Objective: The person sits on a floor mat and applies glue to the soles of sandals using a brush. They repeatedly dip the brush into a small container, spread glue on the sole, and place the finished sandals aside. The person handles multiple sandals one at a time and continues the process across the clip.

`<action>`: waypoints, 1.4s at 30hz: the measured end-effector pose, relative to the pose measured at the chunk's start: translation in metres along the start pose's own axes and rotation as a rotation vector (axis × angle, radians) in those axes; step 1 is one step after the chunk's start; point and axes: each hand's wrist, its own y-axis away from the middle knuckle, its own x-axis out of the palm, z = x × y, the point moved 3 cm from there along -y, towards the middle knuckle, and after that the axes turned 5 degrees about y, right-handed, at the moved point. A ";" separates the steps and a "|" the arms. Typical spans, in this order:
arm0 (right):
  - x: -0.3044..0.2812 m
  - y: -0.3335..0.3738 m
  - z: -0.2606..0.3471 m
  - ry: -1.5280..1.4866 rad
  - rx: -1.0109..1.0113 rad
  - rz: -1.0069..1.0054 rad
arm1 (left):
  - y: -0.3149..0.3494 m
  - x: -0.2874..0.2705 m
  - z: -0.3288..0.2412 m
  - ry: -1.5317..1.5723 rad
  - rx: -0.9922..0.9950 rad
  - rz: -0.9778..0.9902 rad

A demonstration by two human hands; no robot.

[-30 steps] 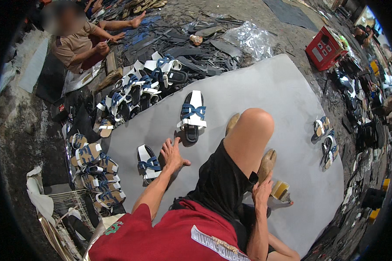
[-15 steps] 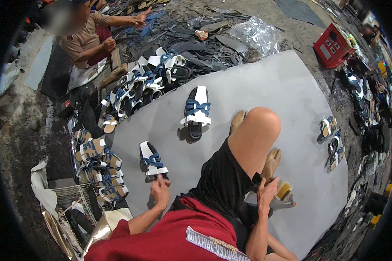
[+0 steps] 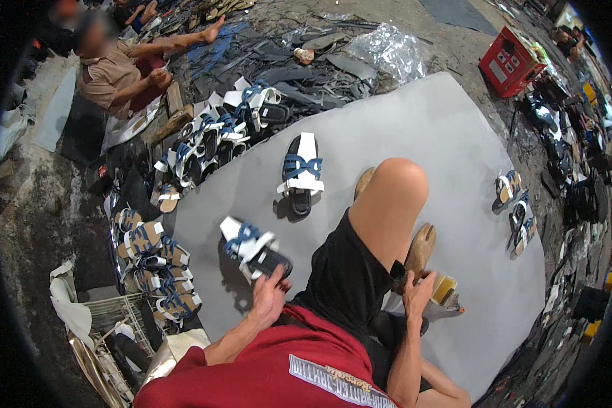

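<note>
My left hand point(image 3: 268, 299) grips the heel end of a sandal point(image 3: 250, 246) with white straps, blue lacing and a black sole, lifted off the grey mat point(image 3: 415, 129). My right hand point(image 3: 418, 294) rests low by my foot, touching a small yellow container point(image 3: 444, 287); whether the fingers close on it is unclear. A second matching sandal point(image 3: 301, 173) lies flat on the mat ahead of my raised knee point(image 3: 396, 197).
Rows of finished sandals point(image 3: 204, 136) and several more point(image 3: 149, 262) line the mat's left edge. A few sandals point(image 3: 517, 211) lie at right. A seated person point(image 3: 119, 71) is at upper left. A red crate point(image 3: 511, 62) and clear plastic bag point(image 3: 387, 47) stand beyond.
My left hand went from resting flat beside the sandal to gripping it and lifting it toward me. The right hand stayed near my foot.
</note>
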 end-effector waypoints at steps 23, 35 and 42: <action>0.014 0.005 -0.011 -0.068 -0.146 -0.104 | 0.035 0.202 -0.081 -0.256 0.519 0.499; 0.018 0.002 -0.011 -0.071 -0.152 -0.108 | -0.136 0.034 0.004 -0.571 0.228 0.243; 0.017 0.001 -0.014 -0.046 -0.155 -0.101 | -0.168 0.115 0.035 -0.859 0.728 -0.061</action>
